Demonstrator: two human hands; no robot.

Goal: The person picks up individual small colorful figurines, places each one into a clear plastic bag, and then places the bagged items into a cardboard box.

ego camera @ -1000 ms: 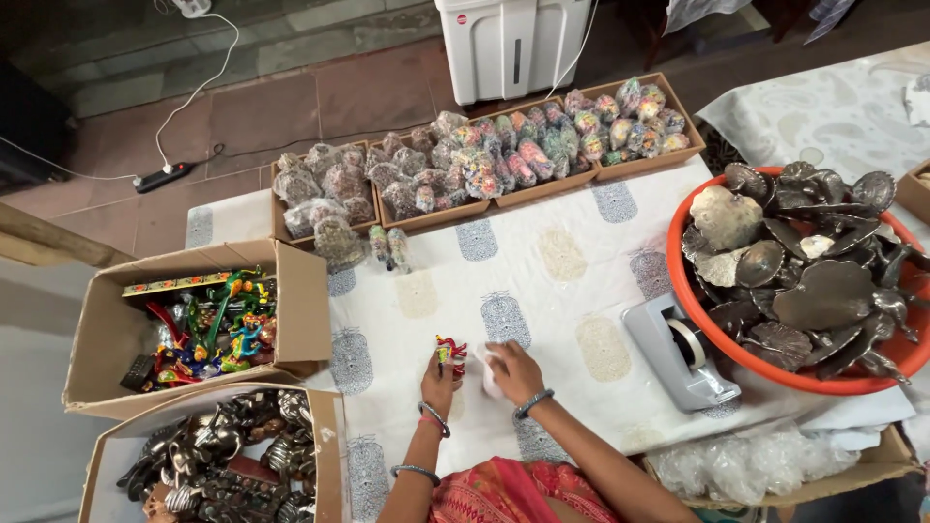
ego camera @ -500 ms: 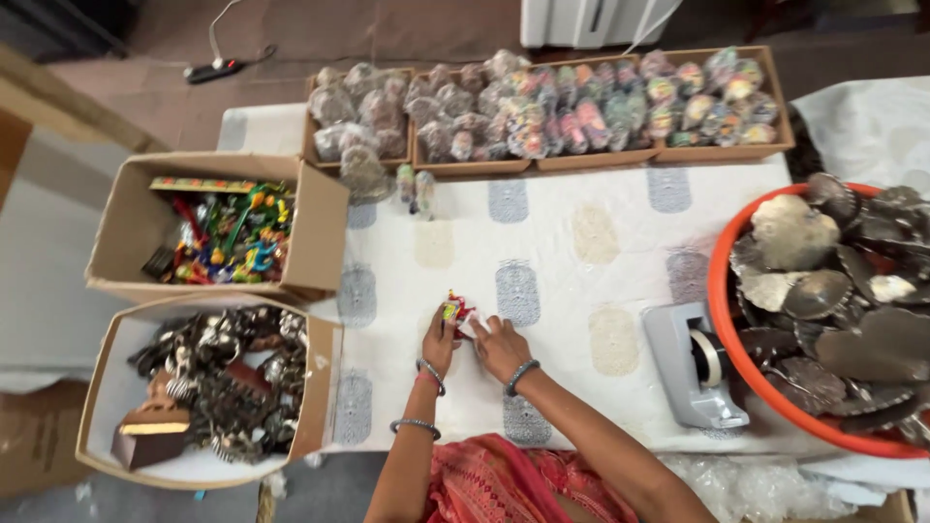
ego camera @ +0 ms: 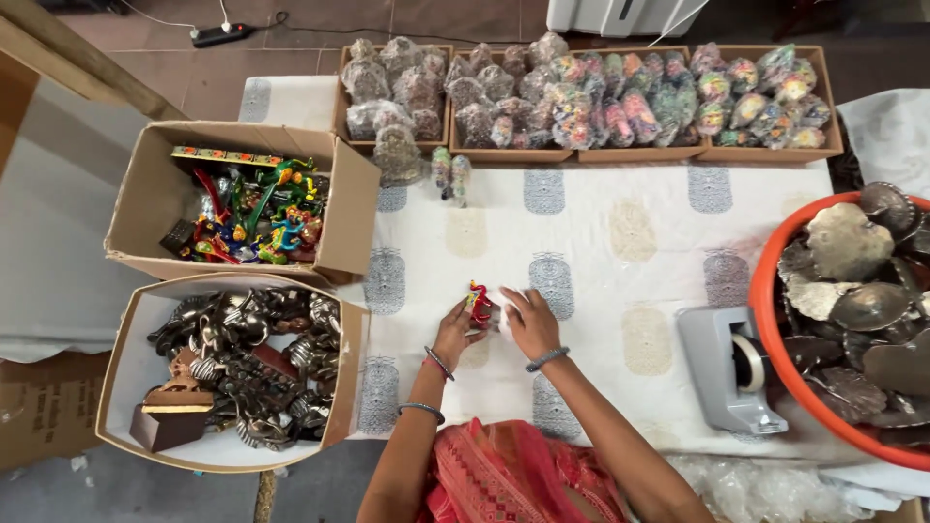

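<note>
Patterned cloth (ego camera: 620, 232), red figurine (ego camera: 479, 304) between both hands (ego camera: 494, 324)

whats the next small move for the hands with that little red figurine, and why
Probably fold the clear wrap around the red figurine: both the left hand and right hand hold it on the cloth, and the trays beyond hold already wrapped pieces.

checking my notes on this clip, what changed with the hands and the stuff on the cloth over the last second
Little changed. Both hands keep to the same spot on the patterned cloth: the left hand still holds the small red figurine upright, and the right hand stays beside it. Nothing was picked up or let go. Only the camera's view shifted. The boxes, tape dispenser and orange basin stayed put.
</note>
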